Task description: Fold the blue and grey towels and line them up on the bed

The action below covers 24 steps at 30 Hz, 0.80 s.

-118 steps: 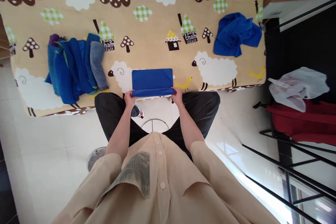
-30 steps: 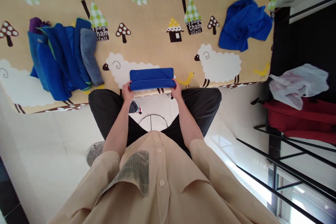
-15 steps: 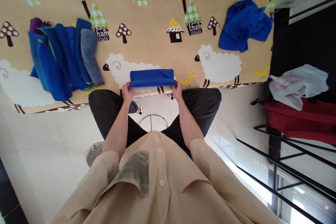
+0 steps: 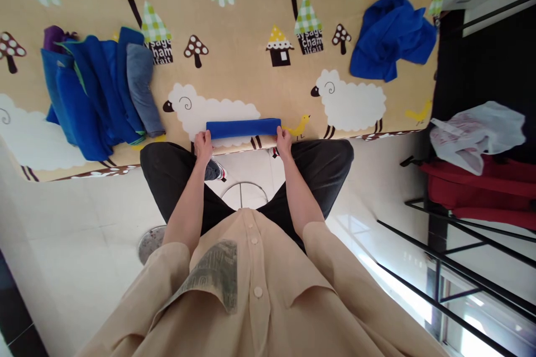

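Observation:
A blue cloth (image 4: 243, 128), folded into a narrow strip, lies along the front edge of the patterned tablecloth (image 4: 247, 78). My left hand (image 4: 203, 144) pinches its left end, and my right hand (image 4: 283, 140) pinches its right end. Both hands are closed, with fingertips on the cloth's corners. To the left, several folded cloths (image 4: 94, 95) in blue, grey and purple lie side by side. A crumpled blue cloth (image 4: 391, 39) rests at the right of the table.
My knees (image 4: 324, 170) sit against the table's front edge. A black metal rack (image 4: 456, 223) at right bears a red item (image 4: 481, 189) and a white plastic bag (image 4: 477, 134). Beneath the table, part of a shoe (image 4: 220, 172) shows. A round stool part (image 4: 151, 242) stands at left.
The blue cloth has been folded over towards me into a single narrower strip. My hands remain at its two ends, almost in the same place.

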Each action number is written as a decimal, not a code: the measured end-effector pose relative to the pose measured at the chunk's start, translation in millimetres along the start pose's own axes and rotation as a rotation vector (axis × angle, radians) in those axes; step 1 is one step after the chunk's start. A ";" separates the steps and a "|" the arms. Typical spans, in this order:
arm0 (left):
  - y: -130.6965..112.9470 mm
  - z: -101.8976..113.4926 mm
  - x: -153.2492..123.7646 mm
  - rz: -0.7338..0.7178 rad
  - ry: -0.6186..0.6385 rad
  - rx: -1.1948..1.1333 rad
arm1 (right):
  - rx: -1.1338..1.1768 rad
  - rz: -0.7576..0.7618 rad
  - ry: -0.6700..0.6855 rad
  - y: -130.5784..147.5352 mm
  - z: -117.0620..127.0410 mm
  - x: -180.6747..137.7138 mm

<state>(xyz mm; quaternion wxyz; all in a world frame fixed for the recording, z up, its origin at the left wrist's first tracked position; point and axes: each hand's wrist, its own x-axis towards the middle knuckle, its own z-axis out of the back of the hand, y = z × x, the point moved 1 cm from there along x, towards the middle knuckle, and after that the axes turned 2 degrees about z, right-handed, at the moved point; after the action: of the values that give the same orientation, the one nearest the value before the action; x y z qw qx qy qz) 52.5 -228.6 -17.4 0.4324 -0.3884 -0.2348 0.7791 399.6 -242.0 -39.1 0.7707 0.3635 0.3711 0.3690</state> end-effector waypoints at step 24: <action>3.4 -2.5 2.6 0.083 -0.051 -0.043 | 0.199 -0.277 -0.123 5.9 -7.2 9.6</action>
<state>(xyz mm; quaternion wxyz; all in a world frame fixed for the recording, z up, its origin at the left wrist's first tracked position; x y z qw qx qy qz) 51.9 -228.1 -22.3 0.3852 -0.3870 -0.2461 0.8008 396.1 -229.1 -40.4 0.7957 0.4053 0.4044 0.1975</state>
